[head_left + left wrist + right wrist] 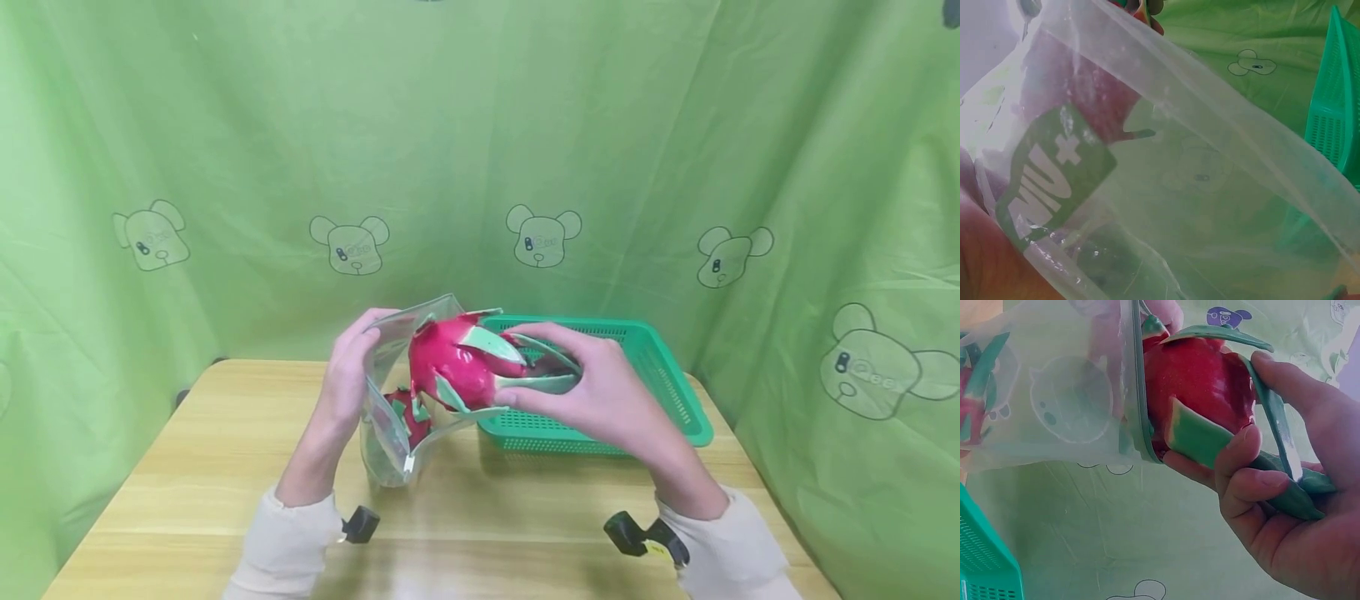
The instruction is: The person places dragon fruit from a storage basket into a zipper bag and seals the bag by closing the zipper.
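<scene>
Left of the right hand (603,385), fingers curled round its leaves (551,383), a dragon fruit (467,375) points leftward at the bag (390,354) the left hand (348,373) pinches.

Green cloth (450,125) with bear-face outlines (539,242) hangs around a wood-grain table (202,475).

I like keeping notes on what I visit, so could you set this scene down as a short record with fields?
Left hand: holds the clear zip bag open
Right hand: grips a dragon fruit by its leafy end, at the bag's mouth
Inside bag: a second dragon fruit
Basket: green, perforated
Table: light wood
Backdrop: green, with bear-head outlines
</scene>
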A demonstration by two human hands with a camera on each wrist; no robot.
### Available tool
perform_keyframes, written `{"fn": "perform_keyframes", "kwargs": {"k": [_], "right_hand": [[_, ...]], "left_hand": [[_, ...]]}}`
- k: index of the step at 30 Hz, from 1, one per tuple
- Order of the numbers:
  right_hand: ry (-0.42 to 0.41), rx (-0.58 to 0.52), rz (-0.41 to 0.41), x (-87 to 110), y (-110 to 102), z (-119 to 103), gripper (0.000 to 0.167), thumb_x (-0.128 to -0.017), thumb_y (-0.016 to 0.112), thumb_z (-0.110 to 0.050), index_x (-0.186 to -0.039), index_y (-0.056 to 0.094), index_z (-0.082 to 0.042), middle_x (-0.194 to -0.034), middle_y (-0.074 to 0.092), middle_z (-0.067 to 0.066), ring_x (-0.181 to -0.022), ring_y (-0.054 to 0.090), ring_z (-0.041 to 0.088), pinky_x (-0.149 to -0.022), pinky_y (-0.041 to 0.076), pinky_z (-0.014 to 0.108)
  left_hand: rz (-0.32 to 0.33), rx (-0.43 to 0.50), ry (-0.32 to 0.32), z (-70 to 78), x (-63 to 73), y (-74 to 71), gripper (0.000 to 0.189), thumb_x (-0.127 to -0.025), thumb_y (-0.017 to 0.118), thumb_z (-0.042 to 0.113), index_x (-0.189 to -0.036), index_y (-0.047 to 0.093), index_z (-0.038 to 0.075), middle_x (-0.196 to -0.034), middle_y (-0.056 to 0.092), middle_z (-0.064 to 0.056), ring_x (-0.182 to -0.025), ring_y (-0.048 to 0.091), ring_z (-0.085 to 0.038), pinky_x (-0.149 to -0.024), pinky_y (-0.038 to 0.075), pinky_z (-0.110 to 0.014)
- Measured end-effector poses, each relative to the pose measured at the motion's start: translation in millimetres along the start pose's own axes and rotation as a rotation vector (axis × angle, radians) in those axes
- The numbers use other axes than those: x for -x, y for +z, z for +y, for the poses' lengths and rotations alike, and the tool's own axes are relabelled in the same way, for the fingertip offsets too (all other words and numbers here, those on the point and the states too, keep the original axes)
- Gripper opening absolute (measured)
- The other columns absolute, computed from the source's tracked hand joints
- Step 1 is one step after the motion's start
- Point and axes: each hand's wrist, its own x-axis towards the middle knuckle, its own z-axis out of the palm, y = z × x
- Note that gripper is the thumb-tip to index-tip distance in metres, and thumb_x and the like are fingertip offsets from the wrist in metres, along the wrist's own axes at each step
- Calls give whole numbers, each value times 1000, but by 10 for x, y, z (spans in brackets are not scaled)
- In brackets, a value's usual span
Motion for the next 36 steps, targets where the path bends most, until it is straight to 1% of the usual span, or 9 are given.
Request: {"fn": "perform_keyframes", "kwargs": {"k": [5, 10, 16, 20, 23, 28, 30, 32, 36], "right_hand": [[3, 5, -5, 0, 2, -8, 61, -76, 89, -49, -131, 66, -37, -116, 70, -12, -92, 73, 5, -77, 62, 34], [1, 26, -11, -10, 2, -19, 63, -75, 89, -50, -132, 66, -35, -114, 71, -12, -92, 72, 5, -76, 62, 34], [-12, 59, -29, -31, 3, -18, 68, -75, 89, -52, -135, 66, -30, -108, 74, -8, -88, 73, 6, -73, 61, 36], [-14, 70, -30, -42, 4, -16, 71, -73, 90, -52, -136, 67, -28, -103, 76, -8, -85, 73, 6, -71, 61, 34], [-18, 84, -38, -53, 6, -25, 71, -73, 89, -51, -136, 67, -26, -99, 76, -8, -82, 72, 6, -67, 60, 33], [-8, 102, -88, -73, 24, -39, 71, -76, 87, -48, -139, 65, -24, -90, 75, -7, -65, 68, 12, -57, 57, 32], [-4, 109, -94, -79, 30, -38, 71, -78, 87, -46, -141, 64, -23, -89, 75, -5, -58, 65, 13, -55, 56, 32], [-7, 116, -92, -83, 33, -36, 70, -78, 86, -44, -142, 64, -22, -90, 75, -3, -56, 65, 13, -55, 56, 31], [-24, 122, -96, -92, 41, -24, 69, -81, 84, -41, -143, 63, -19, -97, 75, 1, -59, 65, 11, -57, 57, 31]], "left_hand": [[-2, 2, 2, -6, 2, -2, 42, -106, 29, 16, -128, 61, 0, -129, 65, -17, -124, 59, -35, -113, 38, -54], [-4, -2, 5, -11, 2, -1, 42, -106, 29, 17, -128, 62, 0, -129, 66, -16, -123, 60, -31, -113, 38, -53], [-5, 5, 5, -9, 4, 0, 42, -106, 29, 17, -128, 61, 0, -129, 66, -18, -121, 62, -26, -113, 39, -53], [-8, 8, 10, -9, 3, 4, 42, -106, 29, 16, -128, 60, -2, -129, 65, -19, -120, 62, -26, -113, 39, -53], [-7, 11, 14, -9, 3, 6, 43, -106, 29, 16, -128, 60, -3, -129, 65, -20, -121, 62, -27, -113, 39, -53], [0, 7, 14, -10, 6, 1, 43, -106, 28, 15, -128, 60, -5, -129, 64, -22, -119, 62, -25, -112, 39, -53], [-1, 12, 13, -11, 7, -1, 43, -106, 28, 14, -128, 59, -6, -129, 63, -23, -119, 62, -25, -112, 40, -53], [1, 16, 13, -12, 9, -2, 43, -105, 28, 14, -128, 59, -6, -129, 64, -22, -120, 62, -26, -112, 40, -53], [2, 19, 15, -13, 8, 1, 43, -105, 28, 14, -127, 59, -7, -128, 65, -20, -121, 61, -29, -113, 39, -54]]}}
